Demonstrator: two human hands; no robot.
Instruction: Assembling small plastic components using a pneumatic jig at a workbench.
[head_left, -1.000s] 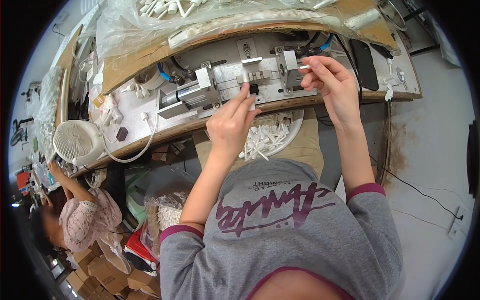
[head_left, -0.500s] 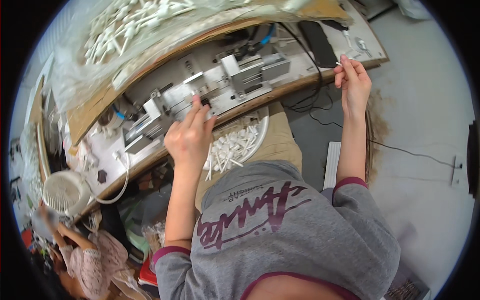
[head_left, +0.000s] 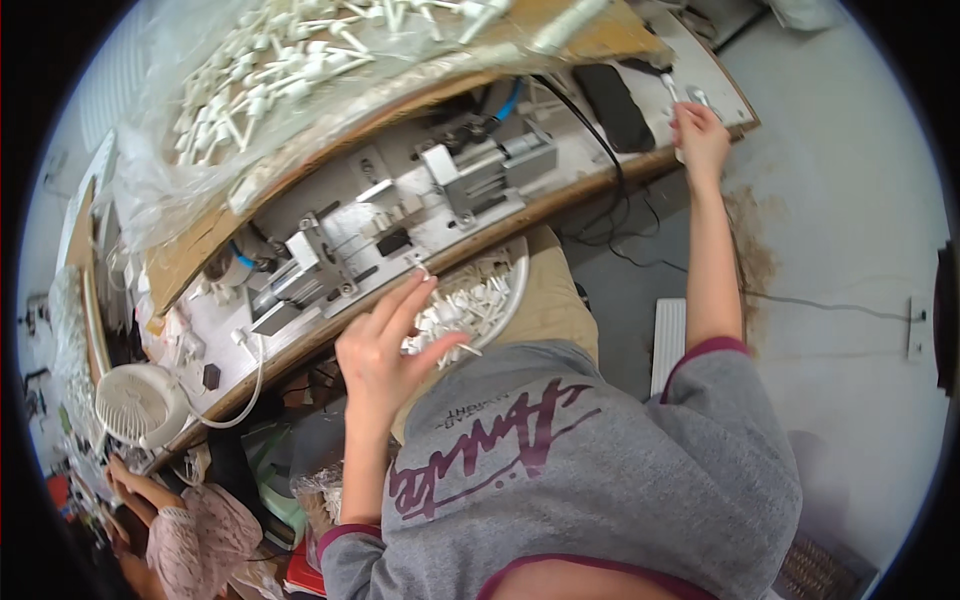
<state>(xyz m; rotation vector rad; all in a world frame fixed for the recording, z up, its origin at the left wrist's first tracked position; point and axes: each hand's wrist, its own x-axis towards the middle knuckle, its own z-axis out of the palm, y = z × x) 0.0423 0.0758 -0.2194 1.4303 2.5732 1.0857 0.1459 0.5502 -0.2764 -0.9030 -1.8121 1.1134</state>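
Note:
My left hand is over the near side of the bench, thumb and fingers spread apart. Below its fingers is a round white basin of white plastic pieces with thin stems and thicker heads. Just beyond the fingertips is the bench's front edge. My right hand is at the bench's far right corner, its fingers closed round a small white piece, mostly hidden. A metal clamping fixture with grey cylinders at both sides stands ahead of my left hand.
A plastic-lined cardboard tray heaped with similar white pieces overhangs the fixture. A black phone and a cable lie near my right hand. At left stands a white fan; beyond it a person sits working.
My left hand has drawn back from the fixture to the basin, its fingers spreading. My right hand has stayed near the bench's right corner, its fingers turning down. The view has shifted slightly.

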